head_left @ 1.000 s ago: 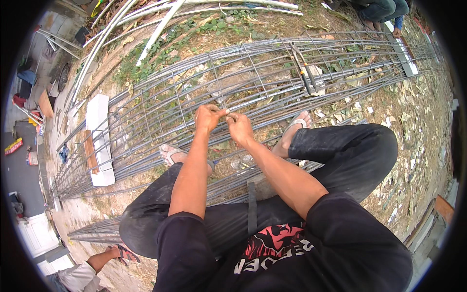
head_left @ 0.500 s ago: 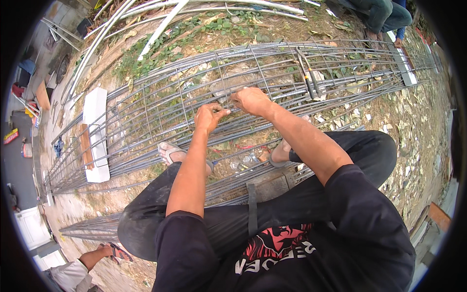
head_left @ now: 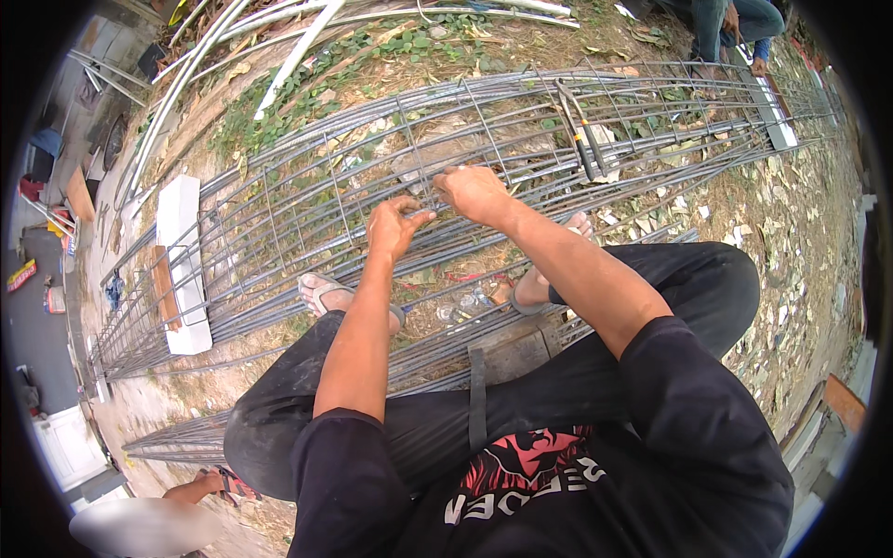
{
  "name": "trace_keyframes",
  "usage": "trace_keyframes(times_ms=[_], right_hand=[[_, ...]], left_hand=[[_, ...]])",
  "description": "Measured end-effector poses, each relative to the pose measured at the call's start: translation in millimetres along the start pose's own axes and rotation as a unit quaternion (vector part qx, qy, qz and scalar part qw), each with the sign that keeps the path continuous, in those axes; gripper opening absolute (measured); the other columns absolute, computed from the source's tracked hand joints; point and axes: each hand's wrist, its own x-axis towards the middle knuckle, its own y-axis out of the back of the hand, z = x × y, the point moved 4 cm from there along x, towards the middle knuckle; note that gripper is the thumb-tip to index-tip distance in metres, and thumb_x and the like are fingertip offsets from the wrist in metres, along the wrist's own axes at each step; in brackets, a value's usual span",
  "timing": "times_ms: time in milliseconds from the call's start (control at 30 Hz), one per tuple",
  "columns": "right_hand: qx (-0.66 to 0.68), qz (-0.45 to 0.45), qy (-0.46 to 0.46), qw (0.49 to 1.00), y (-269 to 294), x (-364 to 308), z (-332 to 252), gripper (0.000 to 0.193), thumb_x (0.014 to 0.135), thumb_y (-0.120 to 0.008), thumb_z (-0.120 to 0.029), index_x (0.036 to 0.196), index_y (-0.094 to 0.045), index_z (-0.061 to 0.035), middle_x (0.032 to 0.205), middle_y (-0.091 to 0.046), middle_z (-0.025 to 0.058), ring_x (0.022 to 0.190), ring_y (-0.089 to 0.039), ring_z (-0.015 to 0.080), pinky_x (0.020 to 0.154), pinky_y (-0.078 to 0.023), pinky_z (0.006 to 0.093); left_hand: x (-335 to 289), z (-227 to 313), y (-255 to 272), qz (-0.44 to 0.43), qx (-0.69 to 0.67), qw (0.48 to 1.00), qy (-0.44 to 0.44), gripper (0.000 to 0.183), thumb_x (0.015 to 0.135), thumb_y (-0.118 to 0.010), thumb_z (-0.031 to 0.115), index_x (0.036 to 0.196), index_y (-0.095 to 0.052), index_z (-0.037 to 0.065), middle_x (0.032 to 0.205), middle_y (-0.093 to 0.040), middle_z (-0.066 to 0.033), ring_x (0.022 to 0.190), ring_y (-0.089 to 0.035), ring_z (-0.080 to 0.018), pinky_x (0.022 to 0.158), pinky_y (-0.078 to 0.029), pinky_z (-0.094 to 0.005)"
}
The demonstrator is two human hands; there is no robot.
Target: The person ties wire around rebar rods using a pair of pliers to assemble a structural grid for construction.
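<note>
A long cage of steel rebar (head_left: 279, 223) with thin cross ties stretches across the ground in front of me. My left hand (head_left: 394, 229) is over its near bars, fingers curled and thumb pointing right. Just to the right, my right hand (head_left: 473, 193) is closed in a pinch at a crossing of the bars. Whatever the fingertips hold is too small to make out. Right of my hands, end-cutting pincers (head_left: 582, 139) with black and yellow handles lie on the bars, their jaws pointing away.
A white block (head_left: 180, 270) and a brown board (head_left: 166, 288) sit under the cage's left end. A white bar (head_left: 774, 116) crosses its right end, where another person's hand (head_left: 759, 67) rests. White pipes (head_left: 298, 60) lie beyond. More rebar (head_left: 428, 370) runs beneath my legs. Another person's arm (head_left: 191, 489) is at lower left.
The view has shifted slightly. My hands stay at the same part of the cage, the right one still pinching. At the upper right, the other person's second hand has come into view.
</note>
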Motion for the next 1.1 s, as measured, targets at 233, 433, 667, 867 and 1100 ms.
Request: trace_keyframes(times_ms=[233, 433, 667, 867, 1100], right_hand=[[-0.048, 0.008, 0.068, 0.996, 5, 9, 3, 0.017, 0.090, -0.061, -0.019, 0.098, -0.074, -0.0119, 0.108, -0.071, 0.0111, 0.112, -0.065, 0.0308, 0.101, -0.047, 0.0487], [-0.148, 0.114, 0.167, 0.968, 11, -4, -12, 0.013, 0.088, -0.067, -0.024, 0.096, -0.076, -0.0177, 0.103, -0.061, 0.0008, 0.112, -0.056, 0.0212, 0.107, -0.039, 0.0459], [-0.138, 0.082, 0.164, 0.973, -1, 0, -10, 0.011, 0.088, -0.067, -0.022, 0.093, -0.075, -0.0162, 0.103, -0.064, 0.0002, 0.112, -0.058, 0.0208, 0.102, -0.042, 0.0410], [0.078, -0.021, 0.001, 0.997, -24, 10, 16, 0.023, 0.093, -0.063, -0.029, 0.094, -0.076, -0.0100, 0.104, -0.073, 0.0106, 0.109, -0.066, 0.0338, 0.098, -0.048, 0.0487], [0.088, 0.012, -0.092, 0.992, -30, -12, 8, 0.032, 0.096, -0.061, -0.034, 0.105, -0.074, -0.0062, 0.113, -0.069, 0.0177, 0.112, -0.062, 0.0393, 0.100, -0.045, 0.0529]], left_hand=[[-7, -1, -16, 0.062, 0.011, 0.998, -0.012, 0.034, 0.078, -0.087, 0.035, 0.095, -0.079, 0.007, 0.101, -0.076, -0.0173, 0.091, -0.071, -0.0362, 0.081, -0.054, -0.0437], [-28, 4, -25, 0.216, 0.118, 0.956, -0.156, 0.028, 0.085, -0.079, 0.028, 0.101, -0.077, 0.005, 0.100, -0.075, -0.0148, 0.099, -0.066, -0.0354, 0.093, -0.047, -0.0455], [-31, 4, -23, 0.207, 0.135, 0.954, -0.170, 0.024, 0.089, -0.074, 0.025, 0.103, -0.078, 0.006, 0.100, -0.075, -0.0128, 0.100, -0.064, -0.0333, 0.093, -0.046, -0.0454], [-33, 10, -26, 0.187, 0.135, 0.954, -0.193, 0.024, 0.090, -0.074, 0.022, 0.103, -0.076, 0.003, 0.102, -0.074, -0.0149, 0.100, -0.065, -0.0352, 0.094, -0.048, -0.0460], [-29, 1, -36, 0.167, 0.165, 0.954, -0.185, 0.024, 0.087, -0.074, 0.023, 0.106, -0.073, 0.007, 0.101, -0.072, -0.0124, 0.101, -0.065, -0.0346, 0.093, -0.048, -0.0469]])
